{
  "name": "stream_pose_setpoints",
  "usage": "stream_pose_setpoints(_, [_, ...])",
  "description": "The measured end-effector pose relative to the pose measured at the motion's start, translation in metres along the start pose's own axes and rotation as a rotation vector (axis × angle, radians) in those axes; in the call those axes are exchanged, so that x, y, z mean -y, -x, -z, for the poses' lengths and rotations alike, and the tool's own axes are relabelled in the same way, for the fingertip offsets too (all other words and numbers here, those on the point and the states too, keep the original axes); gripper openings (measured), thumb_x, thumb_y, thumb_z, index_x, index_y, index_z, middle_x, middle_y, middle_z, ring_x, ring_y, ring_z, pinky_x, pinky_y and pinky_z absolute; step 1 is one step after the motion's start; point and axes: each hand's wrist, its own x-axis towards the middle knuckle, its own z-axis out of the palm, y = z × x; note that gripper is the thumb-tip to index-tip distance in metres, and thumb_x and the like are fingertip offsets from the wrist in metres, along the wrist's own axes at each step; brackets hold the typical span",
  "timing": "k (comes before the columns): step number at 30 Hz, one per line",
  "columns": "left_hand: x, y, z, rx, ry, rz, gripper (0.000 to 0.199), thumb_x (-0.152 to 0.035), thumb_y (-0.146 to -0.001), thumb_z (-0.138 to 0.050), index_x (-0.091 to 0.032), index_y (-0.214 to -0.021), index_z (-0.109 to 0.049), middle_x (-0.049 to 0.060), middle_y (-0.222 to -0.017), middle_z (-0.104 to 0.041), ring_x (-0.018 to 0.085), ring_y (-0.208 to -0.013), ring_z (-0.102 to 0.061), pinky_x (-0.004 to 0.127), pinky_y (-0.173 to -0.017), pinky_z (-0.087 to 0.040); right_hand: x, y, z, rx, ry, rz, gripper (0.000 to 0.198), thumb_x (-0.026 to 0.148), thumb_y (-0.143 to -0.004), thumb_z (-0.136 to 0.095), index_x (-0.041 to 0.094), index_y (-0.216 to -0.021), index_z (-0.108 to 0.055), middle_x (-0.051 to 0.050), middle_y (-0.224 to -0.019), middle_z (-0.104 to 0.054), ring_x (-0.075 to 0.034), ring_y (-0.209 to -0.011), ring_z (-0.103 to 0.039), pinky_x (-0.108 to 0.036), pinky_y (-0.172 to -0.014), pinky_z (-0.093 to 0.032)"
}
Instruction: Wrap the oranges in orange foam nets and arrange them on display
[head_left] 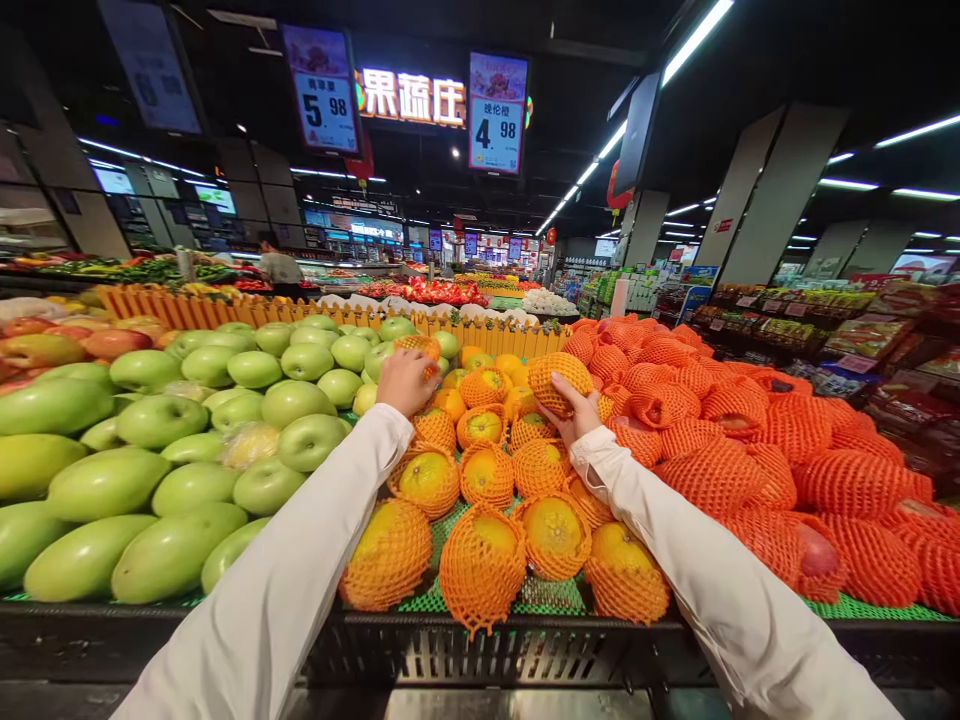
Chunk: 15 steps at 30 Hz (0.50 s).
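My right hand (576,408) is wrapped round a netted orange (556,378), with the thumb along its near side, held above the right part of the orange pile. Over at the pile's left edge, my left hand (406,382) has its fingers curled round another orange in a foam net (418,346); the back of the hand hides part of the fruit. Below and between both hands lie rows of oranges (487,474) in orange foam nets, on a green mesh liner (551,596). Some oranges farther back lie without nets.
Green apples (160,421) fill the left side, close by my left forearm. Fruit in red foam nets (709,475) is heaped on the right. A yellow picket divider (517,342) stands behind the oranges, and a black slatted crate edge (495,645) runs along the front. Price screens (497,115) hang overhead.
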Motion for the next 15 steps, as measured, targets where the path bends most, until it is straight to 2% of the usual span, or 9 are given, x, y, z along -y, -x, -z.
stream_pose_setpoints(1, [-0.001,-0.001,-0.002,0.097,0.000,-0.006,0.034,-0.042,-0.087,-0.062,-0.018,-0.107,-0.074,0.014,-0.120,-0.067,0.034,-0.120,-0.054,0.046,-0.102,-0.041,0.000,-0.001,0.000,-0.012,-0.005,0.013,0.104,0.037,-0.053,-0.086,0.025,-0.135,-0.022,-0.001,-0.129,-0.050,-0.008,-0.105,-0.062,-0.023,-0.084,-0.063])
stream_pose_setpoints(3, [-0.005,-0.004,-0.006,0.268,0.014,0.013,0.053,-0.054,-0.079,-0.069,-0.018,-0.119,-0.072,0.014,-0.131,-0.064,0.034,-0.123,-0.054,0.044,-0.104,-0.041,0.000,-0.003,0.001,-0.055,-0.014,0.040,0.102,0.037,-0.054,-0.084,0.024,-0.134,-0.022,-0.002,-0.132,-0.048,-0.008,-0.106,-0.062,-0.021,-0.084,-0.063])
stream_pose_setpoints(5, [-0.010,-0.007,-0.009,0.381,0.012,0.069,0.075,-0.063,-0.075,-0.070,-0.019,-0.135,-0.064,0.014,-0.144,-0.057,0.036,-0.132,-0.049,0.045,-0.109,-0.038,0.000,-0.005,0.002,-0.097,-0.010,0.056,0.099,0.036,-0.056,-0.083,0.024,-0.134,-0.023,-0.002,-0.133,-0.047,-0.007,-0.105,-0.062,-0.021,-0.082,-0.063])
stream_pose_setpoints(7, [-0.014,-0.011,-0.011,0.466,-0.012,0.114,0.084,-0.067,-0.073,-0.069,-0.023,-0.144,-0.058,0.013,-0.150,-0.052,0.038,-0.140,-0.041,0.046,-0.113,-0.034,0.000,-0.006,0.002,-0.110,-0.007,0.059,0.098,0.036,-0.056,-0.083,0.024,-0.133,-0.023,0.000,-0.131,-0.049,-0.006,-0.103,-0.062,-0.022,-0.079,-0.063])
stream_pose_setpoints(10, [-0.020,-0.017,-0.012,0.539,-0.029,0.162,0.087,-0.065,-0.069,-0.072,-0.029,-0.147,-0.056,0.012,-0.151,-0.051,0.040,-0.144,-0.034,0.050,-0.116,-0.028,0.000,-0.007,0.001,-0.105,-0.014,0.051,0.098,0.036,-0.055,-0.084,0.025,-0.132,-0.024,0.002,-0.127,-0.051,-0.007,-0.102,-0.062,-0.025,-0.077,-0.063])
stream_pose_setpoints(15, [-0.022,-0.025,-0.019,0.542,-0.012,0.229,0.090,-0.054,-0.057,-0.079,-0.026,-0.140,-0.060,0.018,-0.147,-0.051,0.045,-0.143,-0.034,0.056,-0.114,-0.026,0.000,-0.006,0.002,-0.099,-0.015,0.054,0.099,0.037,-0.052,-0.083,0.025,-0.131,-0.024,0.002,-0.129,-0.050,-0.008,-0.101,-0.063,-0.026,-0.075,-0.062])
